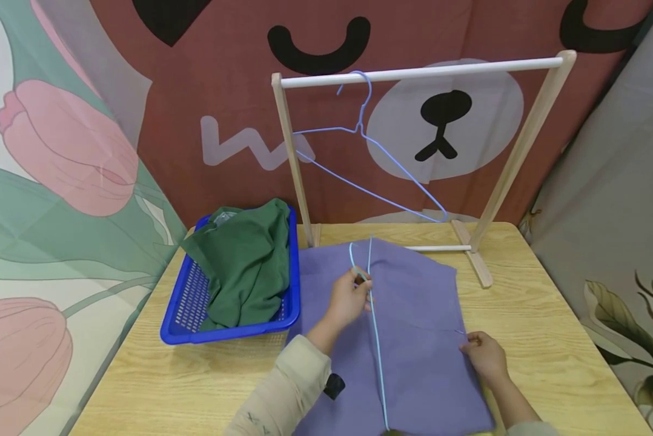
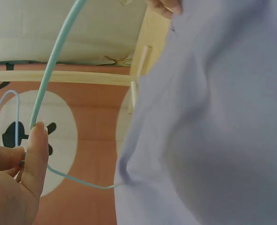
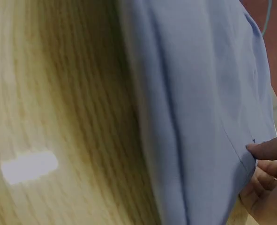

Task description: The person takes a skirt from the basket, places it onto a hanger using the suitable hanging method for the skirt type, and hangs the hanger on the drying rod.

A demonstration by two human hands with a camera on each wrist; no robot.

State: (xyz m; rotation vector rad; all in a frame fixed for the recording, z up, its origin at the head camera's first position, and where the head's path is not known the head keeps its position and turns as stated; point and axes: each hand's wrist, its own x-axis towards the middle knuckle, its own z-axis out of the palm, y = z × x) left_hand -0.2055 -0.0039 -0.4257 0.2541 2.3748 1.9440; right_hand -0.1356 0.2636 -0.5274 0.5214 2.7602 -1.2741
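A purple garment [image 1: 419, 363] lies spread over the front of the table. My left hand [image 1: 349, 300] pinches a light-blue clothes hanger [image 1: 378, 345] close to its hook, above the middle of the garment. In the left wrist view, the thin hanger wire [image 2: 77, 179] runs up to the garment's edge, and the cloth hides what lies beyond. My right hand [image 1: 487, 358] pinches the garment's right edge between thumb and fingers. Seen from the right wrist, the cloth [image 3: 208, 117] hangs in soft folds from that pinch.
A blue basket [image 1: 225, 332] holding a green garment [image 1: 245, 266] stands at the left, against the purple cloth. Behind is a wooden rack with a white rail [image 1: 441, 69], where a violet-blue hanger [image 1: 403, 166] hangs. The rack's right foot [image 1: 475, 257] stands near the table's back edge.
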